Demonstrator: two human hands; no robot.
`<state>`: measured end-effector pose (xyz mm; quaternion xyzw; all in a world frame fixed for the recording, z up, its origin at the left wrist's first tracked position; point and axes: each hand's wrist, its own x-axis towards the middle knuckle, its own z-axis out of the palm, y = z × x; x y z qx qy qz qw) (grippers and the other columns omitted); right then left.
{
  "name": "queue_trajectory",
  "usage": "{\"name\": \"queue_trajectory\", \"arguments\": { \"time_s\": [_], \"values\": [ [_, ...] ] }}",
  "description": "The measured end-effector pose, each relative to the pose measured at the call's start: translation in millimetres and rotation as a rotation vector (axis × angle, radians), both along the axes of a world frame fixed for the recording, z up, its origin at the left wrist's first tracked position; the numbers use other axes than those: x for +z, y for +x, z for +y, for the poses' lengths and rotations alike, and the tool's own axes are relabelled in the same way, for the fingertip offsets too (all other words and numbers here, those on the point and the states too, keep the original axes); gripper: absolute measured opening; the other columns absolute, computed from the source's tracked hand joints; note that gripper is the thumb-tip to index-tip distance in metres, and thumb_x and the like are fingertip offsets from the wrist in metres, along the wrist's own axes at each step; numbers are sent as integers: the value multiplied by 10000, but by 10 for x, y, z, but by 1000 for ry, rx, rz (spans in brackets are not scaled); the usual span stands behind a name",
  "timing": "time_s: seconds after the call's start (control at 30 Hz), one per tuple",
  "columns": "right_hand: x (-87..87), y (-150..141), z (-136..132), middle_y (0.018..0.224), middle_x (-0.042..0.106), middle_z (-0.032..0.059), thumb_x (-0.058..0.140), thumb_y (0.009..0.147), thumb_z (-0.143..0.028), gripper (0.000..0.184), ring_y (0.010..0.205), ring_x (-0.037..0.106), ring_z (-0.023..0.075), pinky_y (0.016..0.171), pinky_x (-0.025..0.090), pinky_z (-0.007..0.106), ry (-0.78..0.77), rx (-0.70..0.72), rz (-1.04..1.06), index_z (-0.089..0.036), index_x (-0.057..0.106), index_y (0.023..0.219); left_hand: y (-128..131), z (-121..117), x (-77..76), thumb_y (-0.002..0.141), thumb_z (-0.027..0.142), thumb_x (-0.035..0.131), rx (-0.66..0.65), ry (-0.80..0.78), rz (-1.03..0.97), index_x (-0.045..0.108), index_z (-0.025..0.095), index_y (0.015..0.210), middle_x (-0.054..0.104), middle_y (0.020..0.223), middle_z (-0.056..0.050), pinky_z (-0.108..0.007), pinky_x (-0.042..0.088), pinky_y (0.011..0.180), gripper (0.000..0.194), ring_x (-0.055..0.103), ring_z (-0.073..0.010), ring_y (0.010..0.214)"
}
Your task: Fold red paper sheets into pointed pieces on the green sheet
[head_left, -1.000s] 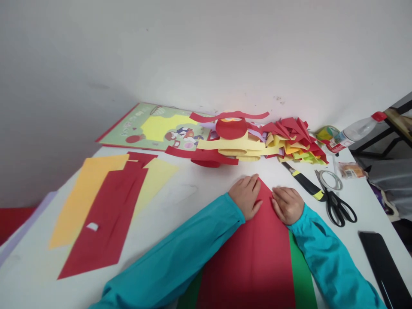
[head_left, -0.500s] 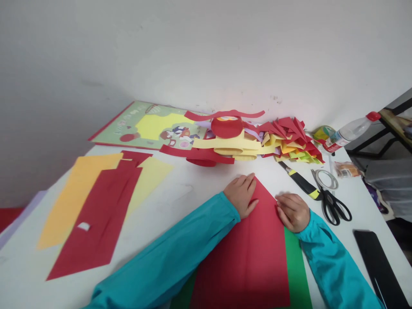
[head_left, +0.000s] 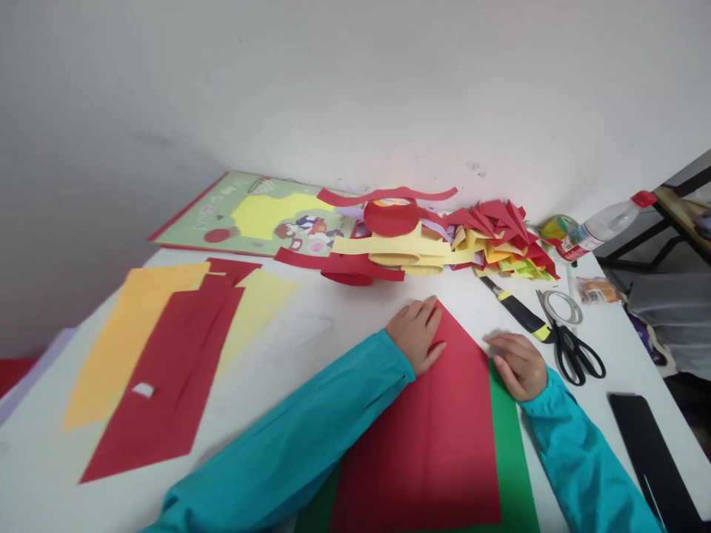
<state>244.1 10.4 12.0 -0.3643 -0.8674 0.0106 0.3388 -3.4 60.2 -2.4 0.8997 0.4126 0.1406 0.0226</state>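
A large red sheet of paper (head_left: 427,437) lies on top of a green sheet (head_left: 509,444) in front of me. Its far end comes to a point. My left hand (head_left: 416,334) rests flat across the far left side of the red sheet, fingertips by the point and thumb apart. Just off the sheet's right edge is my right hand (head_left: 518,363), its fingers loosely stretched and the thumb separate, with nothing visible in it. Beyond the right hand lie black-handled scissors (head_left: 578,354), a black and yellow utility knife (head_left: 522,314) and a roll of clear tape (head_left: 562,307).
Red (head_left: 178,377), orange (head_left: 122,333) and pale yellow sheets lie at left. Curled paper strips (head_left: 392,220) and folded coloured pieces (head_left: 500,237) line the wall beside a green board (head_left: 194,222). A plastic bottle (head_left: 605,226) and a black phone-like slab (head_left: 655,459) are at right.
My right hand has slid a little to the right, away from the red sheet's edge, and its fingers have straightened. The left hand stays in place.
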Motion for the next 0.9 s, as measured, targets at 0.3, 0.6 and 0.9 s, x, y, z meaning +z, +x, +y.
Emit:
{"name": "queue_trajectory", "arguments": {
  "time_s": [0.3,0.6,0.9],
  "values": [
    [-65,-538,459,1058,636,97,449,880,-201,291,1006,547,215,850,479,380,-110,-108,-96,-177,608,1123,17,-22,-16,773,441,493,33,25,-79,525,-2,1136,443,1224,-287,-500,365,881,573,422,-375,1046],
    [-205,-773,845,932,555,97,481,844,-203,286,825,466,206,748,431,357,-74,-164,-210,-165,660,1063,-12,0,-101,769,479,500,-4,41,-123,521,-34,1148,474,1224,-285,-477,372,895,638,444,-362,1055],
    [-208,-767,804,983,569,82,480,854,-228,280,872,453,214,735,381,358,-79,-160,-247,-201,646,1077,-23,18,-114,787,515,469,-16,16,-130,511,-17,1158,475,1244,-282,-478,385,881,650,449,-360,1056]
  ]
}}
